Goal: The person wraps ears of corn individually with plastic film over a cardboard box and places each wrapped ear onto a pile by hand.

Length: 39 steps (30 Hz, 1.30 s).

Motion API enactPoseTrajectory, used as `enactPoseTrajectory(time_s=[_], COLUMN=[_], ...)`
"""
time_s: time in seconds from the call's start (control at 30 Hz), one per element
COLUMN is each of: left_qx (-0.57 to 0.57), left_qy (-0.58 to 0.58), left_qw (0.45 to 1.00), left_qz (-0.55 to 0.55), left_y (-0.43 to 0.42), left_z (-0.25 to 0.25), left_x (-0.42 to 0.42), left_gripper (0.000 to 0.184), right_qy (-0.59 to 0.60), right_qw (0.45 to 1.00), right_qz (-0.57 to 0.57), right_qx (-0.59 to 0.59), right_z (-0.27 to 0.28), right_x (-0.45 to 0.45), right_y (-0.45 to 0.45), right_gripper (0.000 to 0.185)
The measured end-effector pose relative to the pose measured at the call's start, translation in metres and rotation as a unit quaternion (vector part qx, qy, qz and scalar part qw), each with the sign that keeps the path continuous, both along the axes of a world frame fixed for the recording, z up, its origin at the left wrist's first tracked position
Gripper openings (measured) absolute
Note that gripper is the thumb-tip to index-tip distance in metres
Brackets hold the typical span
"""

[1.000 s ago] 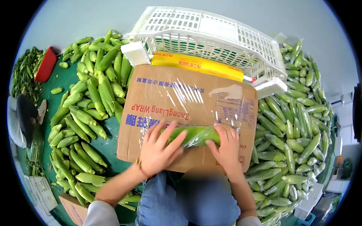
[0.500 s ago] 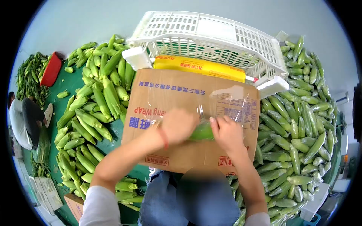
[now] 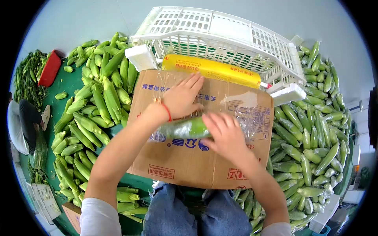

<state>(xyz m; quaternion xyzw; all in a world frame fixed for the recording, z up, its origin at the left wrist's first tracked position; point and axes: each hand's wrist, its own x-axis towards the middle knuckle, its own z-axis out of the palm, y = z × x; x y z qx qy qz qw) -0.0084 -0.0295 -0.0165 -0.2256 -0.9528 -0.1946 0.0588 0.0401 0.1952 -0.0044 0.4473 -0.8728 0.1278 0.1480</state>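
An ear of green-husked corn (image 3: pixel 183 129), with shiny clear film around it, lies sideways just above the cardboard box (image 3: pixel 201 167). My right hand (image 3: pixel 227 135) grips its right end, slightly blurred by motion. Beyond the corn, my left hand (image 3: pixel 183 96) is stretched out with its fingers extended over the far part of the box, palm down. Its fingertips are close to the yellow roll of wrap (image 3: pixel 220 72), which lies along the box's far edge. Clear film covers part of the box top.
Behind the roll stands a white perforated crate (image 3: pixel 232 27) on its side. Unwrapped corn (image 3: pixel 104 98) is heaped on the left, film-wrapped corn (image 3: pixel 311 149) on the right. Farther left are a red container (image 3: pixel 50 70) and another person (image 3: pixel 23 122).
My left hand has left the corn and moved forward, its fingers straightening. My right hand holds the corn, which has shifted left and now shows film around it.
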Motion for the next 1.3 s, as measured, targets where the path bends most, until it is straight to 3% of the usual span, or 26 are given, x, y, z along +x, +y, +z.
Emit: enactPoseTrajectory(time_s=[0.1,0.2,0.3,0.33,0.37,0.43,0.5,0.53,0.6,0.63,0.67,0.7,0.77,0.8,0.83,0.87,0.97,1.0,1.03,1.1,1.13,1.2,1.23,1.27,1.3], left_qx=[-0.102,-0.114,-0.131,-0.147,-0.129,-0.09,0.063,0.14,0.288,0.297,0.263,0.211,0.234,0.506,0.728,0.879,0.89,0.859,0.83,0.761,0.74,0.695,0.713,0.663,0.667], left_qy=[-0.161,-0.161,-0.079,-0.148,-0.139,-0.123,-0.143,-0.151,-0.021,0.036,0.075,0.061,0.14,0.026,-0.092,-0.203,-0.252,-0.272,-0.27,-0.248,-0.233,-0.211,-0.229,-0.228,-0.233], left_qw=[0.981,0.979,0.985,0.977,0.98,0.986,0.988,0.978,0.953,0.953,0.959,0.969,0.961,0.862,0.679,0.43,0.359,0.43,0.475,0.567,0.593,0.637,0.588,0.64,0.646], left_qz=[-0.032,-0.042,-0.076,-0.048,-0.053,-0.065,-0.012,0.015,0.089,0.044,-0.074,-0.117,-0.046,-0.018,0.012,0.047,-0.123,0.056,0.111,0.197,0.218,0.26,0.305,0.315,0.291], left_y=[0.009,0.01,0.005,0.011,0.009,0.007,0.005,0.007,0.028,0.04,0.052,0.066,0.059,0.066,0.079,0.086,0.069,0.069,0.066,0.05,0.045,0.044,0.046,0.044,0.044], left_z=[0.022,0.012,-0.015,0.001,0.003,0.004,0.013,0.019,0.032,0.032,0.036,0.041,0.025,0.033,0.047,0.054,0.026,0.04,0.036,0.022,0.016,0.003,0.009,0.009,-0.001], left_x=[-0.03,-0.034,-0.027,-0.022,-0.022,-0.02,-0.012,-0.002,0.052,0.086,0.103,0.115,0.107,0.102,0.096,0.095,0.087,0.09,0.095,0.095,0.099,0.12,0.128,0.136,0.142], left_gripper=[0.068,0.062,0.063,0.065,0.062,0.056,0.048,0.044,0.037,0.037,0.037,0.036,0.048,0.049,0.05,0.051,0.041,0.02,0.019,0.021,0.023,0.026,0.03,0.032,0.037], right_qy=[-0.131,-0.138,-0.169,-0.205,-0.242,-0.467,-0.632,-0.625,-0.689,-0.698,-0.759,-0.83,-0.923,-0.928,-0.912,-0.877,-0.884,-0.888,-0.89,-0.866,-0.838,-0.624,-0.472,-0.413,-0.292], right_qw=[0.987,0.988,0.983,0.974,0.962,0.848,0.728,0.757,0.713,0.659,0.542,0.431,0.192,0.096,-0.002,-0.104,-0.035,0.016,0.068,0.302,0.377,0.709,0.838,0.856,0.902], right_qz=[-0.017,-0.005,0.029,0.045,0.058,0.059,0.059,0.06,-0.106,-0.19,-0.247,-0.211,-0.121,-0.024,0.075,0.171,0.17,0.152,0.133,-0.073,-0.142,-0.12,-0.113,-0.122,-0.104], right_qx=[0.091,0.067,0.064,0.087,0.109,0.245,0.261,0.183,-0.075,-0.206,-0.262,-0.286,-0.309,-0.36,-0.404,-0.437,-0.433,-0.434,-0.431,-0.392,-0.367,-0.306,-0.249,-0.285,-0.301], right_z=[0.008,0.004,0.024,0.033,0.042,0.066,0.071,0.059,0.035,0.028,0.049,0.048,0.046,0.04,0.028,0.022,0.025,0.02,0.017,0.034,0.037,0.047,0.057,0.073,0.08], right_x=[-0.05,-0.042,0.006,0.02,0.033,0.054,0.073,0.086,0.098,0.104,0.094,0.093,0.09,0.091,0.093,0.096,0.091,0.096,0.099,0.089,0.083,0.075,0.071,0.071,0.071], right_y=[-0.019,-0.017,0.001,0.01,0.02,0.034,0.052,0.072,0.085,0.087,0.072,0.066,0.054,0.041,0.026,0.015,0.006,0.01,0.013,0.039,0.054,0.064,0.074,0.071,0.07], right_gripper=[0.057,0.053,0.053,0.054,0.055,0.066,0.08,0.08,0.072,0.068,0.065,0.068,0.075,0.077,0.08,0.083,0.086,0.077,0.069,0.062,0.064,0.073,0.077,0.075,0.067])
